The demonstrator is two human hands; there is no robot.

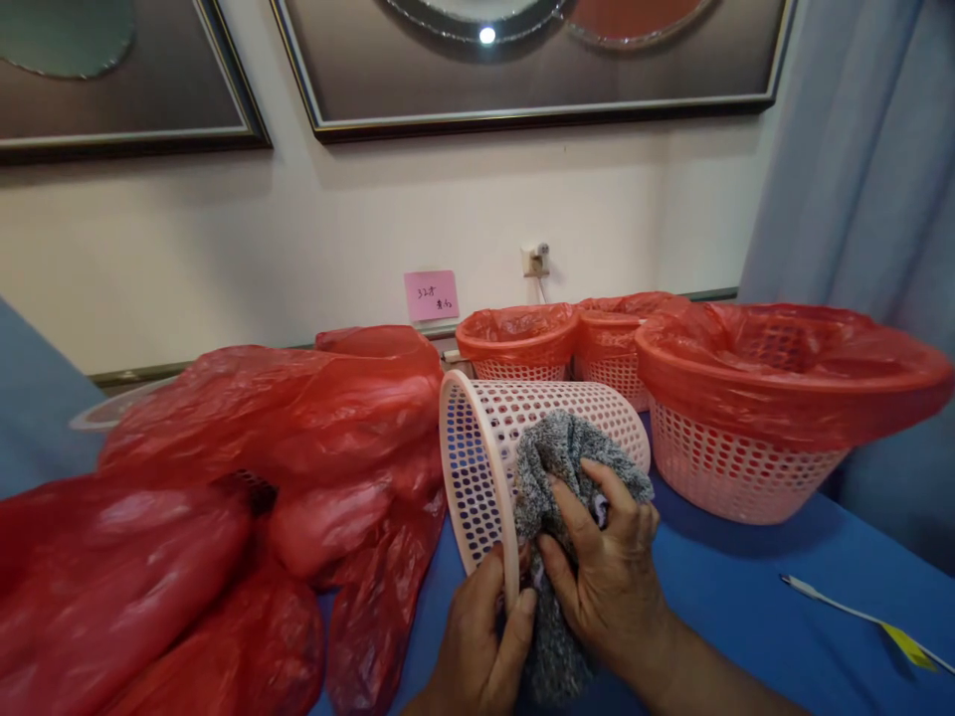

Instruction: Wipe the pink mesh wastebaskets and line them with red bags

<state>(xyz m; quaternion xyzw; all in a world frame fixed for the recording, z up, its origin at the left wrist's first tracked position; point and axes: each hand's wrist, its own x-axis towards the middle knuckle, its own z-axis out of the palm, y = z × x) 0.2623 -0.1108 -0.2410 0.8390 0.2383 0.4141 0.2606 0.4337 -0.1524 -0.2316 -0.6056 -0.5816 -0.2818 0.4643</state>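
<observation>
A pale pink perforated plastic basket [571,398] lies on its side in front of me, its mouth facing left. My left hand [484,636] pinches the lower part of its rim between thumb and fingers. Against the basket's outer wall, my right hand [608,557] presses a bunched grey speckled cloth [556,457], with the fingers spread over it. The cloth's lower end hangs down between my two hands. Part of the basket wall is hidden behind the cloth.
Crumpled red plastic bags [320,418] pile up on the left. Baskets lined with red bags stand behind and at right, the nearest a wide basket [746,462]. A white cable [843,604] with a yellow tag lies on the blue table [716,557]. A pink note [431,295] is on the wall.
</observation>
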